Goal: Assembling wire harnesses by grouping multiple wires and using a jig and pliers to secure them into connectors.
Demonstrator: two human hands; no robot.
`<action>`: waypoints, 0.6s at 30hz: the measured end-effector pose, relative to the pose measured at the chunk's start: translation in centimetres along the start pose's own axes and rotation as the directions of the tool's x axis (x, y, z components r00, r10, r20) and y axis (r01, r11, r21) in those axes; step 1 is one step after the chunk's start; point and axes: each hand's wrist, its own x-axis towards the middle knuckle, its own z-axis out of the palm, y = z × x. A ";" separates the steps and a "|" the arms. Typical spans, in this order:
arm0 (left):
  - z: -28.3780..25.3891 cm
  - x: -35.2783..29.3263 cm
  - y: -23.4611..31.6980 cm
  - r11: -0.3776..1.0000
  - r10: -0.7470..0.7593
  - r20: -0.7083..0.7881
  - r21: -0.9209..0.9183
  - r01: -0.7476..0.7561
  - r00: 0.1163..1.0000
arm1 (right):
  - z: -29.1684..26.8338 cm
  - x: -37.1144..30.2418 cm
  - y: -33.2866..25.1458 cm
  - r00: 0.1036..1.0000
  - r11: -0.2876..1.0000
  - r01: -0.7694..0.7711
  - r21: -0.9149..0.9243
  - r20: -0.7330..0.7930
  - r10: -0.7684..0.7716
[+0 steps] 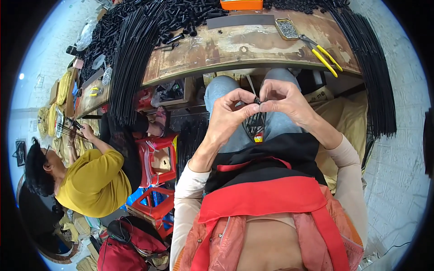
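Note:
Above my knees, just off the table's near edge, my two hands meet fingertip to fingertip. My left hand pinches a small black part between thumb and forefinger. From the other side my right hand closes thumb and fingers at the same small part; a thin dark bit shows at its fingertips. The fingers cover most of the part, so its exact kind cannot be made out. Beyond my hands, yellow-handled pliers lie on the wooden table, beside a small tin of tiny metal pieces.
Black plastic pieces are heaped at the far left. Bundles of long black rods hang over the table edge at left and right. A grey strip lies near an orange container. A co-worker sits left, near red stools.

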 end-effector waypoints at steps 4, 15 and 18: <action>1.8 -0.5 -0.3 0.992 0.081 -0.151 -0.083 -0.094 0.985 | 1.1 -0.5 0.5 0.946 0.937 0.280 -0.208 -0.106 -0.306; 1.1 1.2 0.6 0.909 0.113 0.175 -0.415 -0.031 0.978 | 0.4 0.0 -1.1 0.952 0.934 0.284 0.219 0.051 -0.302; 1.7 0.9 1.0 0.902 0.096 0.220 -0.431 0.008 0.971 | 0.2 -0.3 -0.9 0.959 0.936 0.239 0.259 0.089 -0.269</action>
